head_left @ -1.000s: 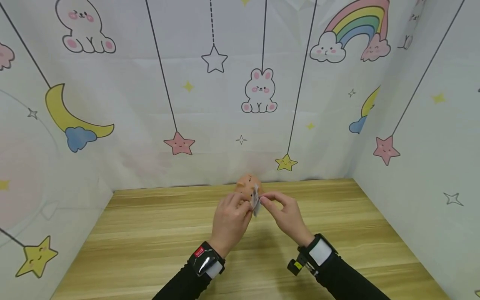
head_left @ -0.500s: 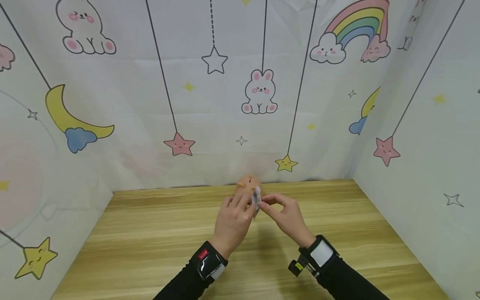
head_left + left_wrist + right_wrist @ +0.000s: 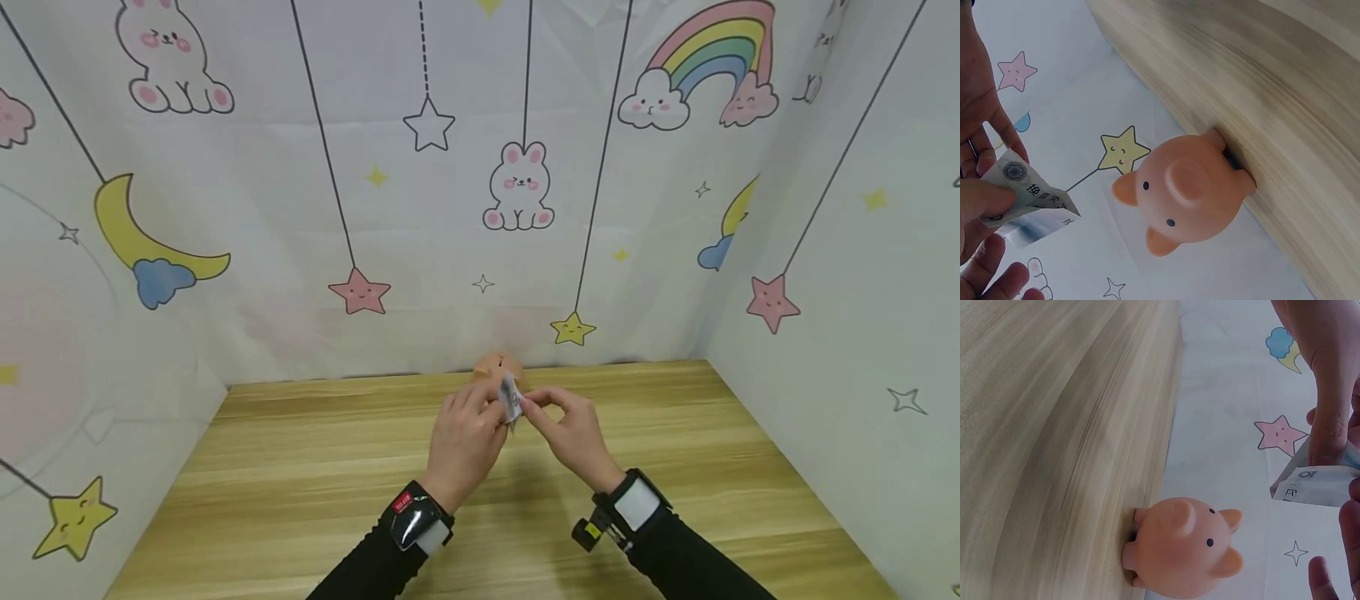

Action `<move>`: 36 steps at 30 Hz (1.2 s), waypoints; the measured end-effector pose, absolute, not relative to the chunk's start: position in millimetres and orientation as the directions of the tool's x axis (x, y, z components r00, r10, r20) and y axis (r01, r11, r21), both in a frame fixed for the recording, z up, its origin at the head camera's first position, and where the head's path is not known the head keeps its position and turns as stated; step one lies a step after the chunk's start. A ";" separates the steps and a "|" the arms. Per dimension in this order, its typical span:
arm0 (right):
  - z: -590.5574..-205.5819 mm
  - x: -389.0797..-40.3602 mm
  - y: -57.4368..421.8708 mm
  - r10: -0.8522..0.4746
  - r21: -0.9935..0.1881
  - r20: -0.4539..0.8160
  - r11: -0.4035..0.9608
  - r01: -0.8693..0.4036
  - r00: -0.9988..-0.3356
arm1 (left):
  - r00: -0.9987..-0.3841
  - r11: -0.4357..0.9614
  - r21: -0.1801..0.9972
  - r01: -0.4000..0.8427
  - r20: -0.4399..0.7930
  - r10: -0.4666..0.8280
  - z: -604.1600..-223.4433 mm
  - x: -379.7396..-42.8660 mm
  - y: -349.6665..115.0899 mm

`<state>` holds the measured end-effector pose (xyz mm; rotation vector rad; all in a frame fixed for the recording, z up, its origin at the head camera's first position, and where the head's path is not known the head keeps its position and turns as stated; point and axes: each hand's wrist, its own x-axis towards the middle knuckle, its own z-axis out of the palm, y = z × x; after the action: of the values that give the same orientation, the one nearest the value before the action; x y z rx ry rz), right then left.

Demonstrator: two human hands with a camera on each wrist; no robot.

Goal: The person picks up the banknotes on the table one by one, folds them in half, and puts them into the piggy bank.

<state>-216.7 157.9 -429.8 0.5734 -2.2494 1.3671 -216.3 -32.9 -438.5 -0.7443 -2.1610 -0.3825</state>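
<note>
A folded paper banknote (image 3: 511,398), with print and characters on it, is held upright between both hands. My left hand (image 3: 465,437) pinches it from the left, the thumb lying on its face in the left wrist view. My right hand (image 3: 576,432) pinches its right edge between thumb and index finger. Creased panels of the banknote (image 3: 1038,215) stand apart at an angle. Just beyond the hands sits an orange piggy bank (image 3: 1200,187) upright on the table; in the head view the hands and note hide its lower part. Neither hand visibly touches the piggy bank (image 3: 1175,550).
The wooden table (image 3: 315,467) ends against a white backdrop (image 3: 435,208) printed with stars, rabbits and a rainbow. Backdrop sheets also close off the left and right sides. The piggy bank stands at the table's back edge. Both wrists wear black camera straps.
The banknote has turned so more of its printed face shows in the head view. Both hands shift only slightly and keep hold of it. The piggy bank stays put.
</note>
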 end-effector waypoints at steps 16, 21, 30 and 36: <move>-432.8 -225.1 174.1 -0.152 -0.655 0.592 0.481 -0.583 -0.791 | -0.732 0.564 0.552 0.614 0.666 0.145 -433.9 -225.2 -47.7; -430.6 -224.4 176.4 -0.226 -0.637 0.580 0.473 -0.608 -0.783 | -0.813 0.453 0.702 0.549 0.574 0.095 -432.4 -229.6 -51.4; -430.1 -224.2 176.5 -0.279 -0.630 0.578 0.446 -0.636 -0.767 | -0.862 0.320 0.802 0.504 0.493 0.121 -432.5 -231.6 -53.1; -430.9 -224.7 177.0 -0.277 -0.623 0.584 0.449 -0.640 -0.763 | -0.875 0.279 0.830 0.482 0.474 0.102 -431.0 -230.7 -52.0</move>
<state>-224.7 177.0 -430.9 0.7735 -2.3053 1.2430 -230.7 -52.0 -431.0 -0.5314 -2.2257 -1.6247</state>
